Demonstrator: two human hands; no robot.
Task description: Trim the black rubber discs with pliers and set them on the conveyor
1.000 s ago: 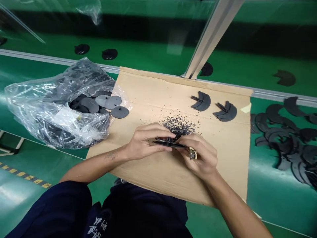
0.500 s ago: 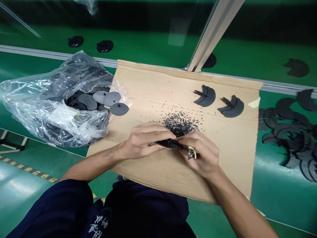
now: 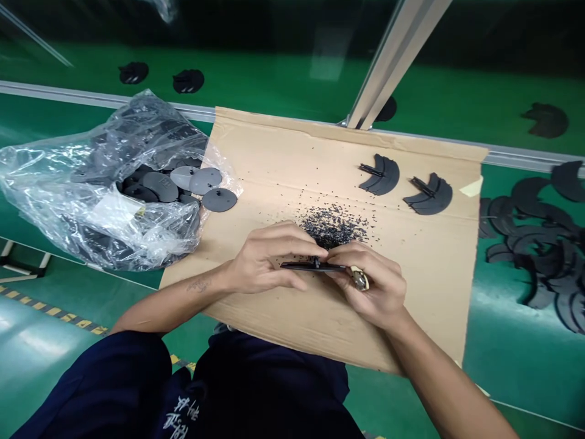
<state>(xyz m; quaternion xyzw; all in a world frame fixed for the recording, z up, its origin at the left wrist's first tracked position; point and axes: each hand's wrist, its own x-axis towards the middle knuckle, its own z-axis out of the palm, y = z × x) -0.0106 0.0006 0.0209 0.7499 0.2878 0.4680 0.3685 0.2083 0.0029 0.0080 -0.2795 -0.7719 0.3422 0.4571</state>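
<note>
A thin black plastic disc [image 3: 297,266] with a small knob on its upper face is held nearly edge-on above the cardboard [image 3: 411,305]. My left hand [image 3: 269,259] curls round its left side, index fingertip at the knob and thumb lower, a little apart from the disc. My right hand [image 3: 375,277] is closed, pinching the disc's right end. Out of the same fist pokes the end of a small tool [image 3: 359,278], yellowish and metallic; its kind is hidden by the fingers. Just beyond both hands lies a heap of tiny black bits [image 3: 333,225].
To the left, a clear plastic bag [image 3: 105,177] spills black discs [image 3: 219,199] onto the cardboard. Two notched black pieces [image 3: 381,175] lie at its back right. More curved black pieces [image 3: 543,238] are piled on the green table at right. A metal post [image 3: 393,61] rises behind.
The disc has turned flatter, so its edge faces me and its knob shows on top. My left thumb has come out from under it and sits lower, more apart.
</note>
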